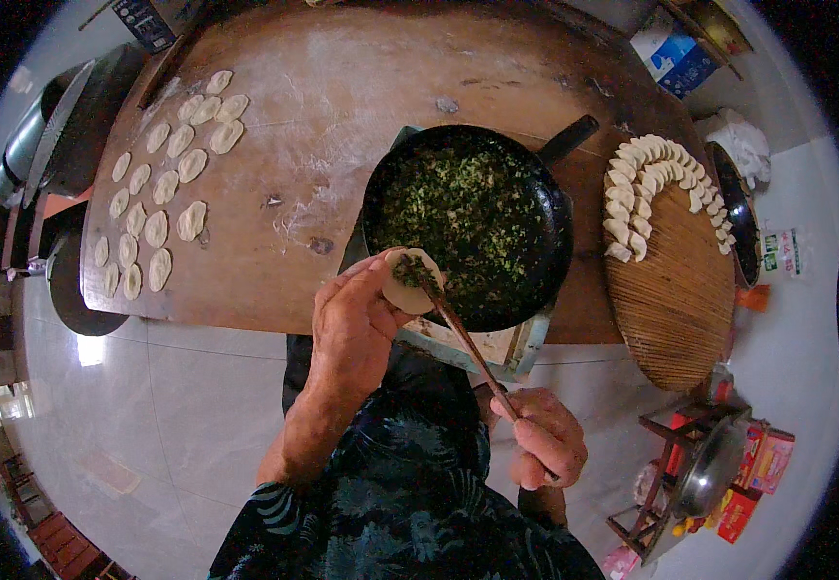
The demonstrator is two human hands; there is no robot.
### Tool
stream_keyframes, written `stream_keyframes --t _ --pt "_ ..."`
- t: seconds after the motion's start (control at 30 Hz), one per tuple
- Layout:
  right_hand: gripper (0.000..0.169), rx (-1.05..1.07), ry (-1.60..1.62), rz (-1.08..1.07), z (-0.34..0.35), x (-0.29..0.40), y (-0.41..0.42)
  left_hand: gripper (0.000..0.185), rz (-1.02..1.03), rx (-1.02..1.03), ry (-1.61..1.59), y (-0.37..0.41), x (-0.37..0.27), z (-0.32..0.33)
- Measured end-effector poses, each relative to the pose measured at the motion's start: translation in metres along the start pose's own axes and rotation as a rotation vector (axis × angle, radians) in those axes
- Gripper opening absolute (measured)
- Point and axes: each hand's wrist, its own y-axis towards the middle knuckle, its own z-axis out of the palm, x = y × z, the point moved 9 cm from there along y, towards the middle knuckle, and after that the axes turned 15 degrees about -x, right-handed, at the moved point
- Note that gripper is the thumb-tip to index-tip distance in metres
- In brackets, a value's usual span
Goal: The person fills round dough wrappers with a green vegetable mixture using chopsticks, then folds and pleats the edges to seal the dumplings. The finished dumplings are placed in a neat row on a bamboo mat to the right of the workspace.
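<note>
My left hand holds a round dough wrapper over the near left rim of a black frying pan. Green chopped filling lies on the wrapper. In my right hand is a pair of wooden chopsticks, their tips touching the filling on the wrapper. More chopped green filling spreads across the pan. Beneath the pan's near side shows a pale blue-edged frame, partly hidden. Whether the chopsticks grip any filling is too small to tell.
Several flat dough wrappers lie on the left of the floury wooden table. Rows of folded dumplings sit on a round slatted tray at the right. The pan's handle points to the far right. A metal-lidded pot stands low at right.
</note>
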Motion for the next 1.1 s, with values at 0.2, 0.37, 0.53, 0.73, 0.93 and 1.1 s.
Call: stream_keyframes --t 0.2,0.37,0.53,0.73,0.93,1.1 --pt "0.041 0.065 -0.075 -0.01 0.005 0.006 -0.016 0.039 -0.001 0.004 -0.028 0.003 0.003 -0.002" --pt "0.039 -0.061 -0.063 0.05 0.0 0.001 -0.013 0.042 -0.01 0.037 -0.074 0.006 0.008 -0.003" --pt "0.047 -0.239 0.075 0.073 -0.013 -0.01 -0.006 0.043 -0.037 0.061 -0.092 0.006 0.007 -0.002" --pt "0.049 -0.693 0.016 0.521 -0.061 -0.055 -0.023 0.044 -0.082 0.08 -0.126 0.003 0.008 -0.003" --pt "0.043 -0.689 0.241 0.745 -0.069 -0.094 -0.004 0.045 -0.109 0.1 -0.114 -0.002 0.008 -0.001" --pt "0.042 -0.545 0.328 0.719 -0.056 -0.098 0.012 0.047 -0.137 0.09 -0.088 -0.003 0.011 0.0"
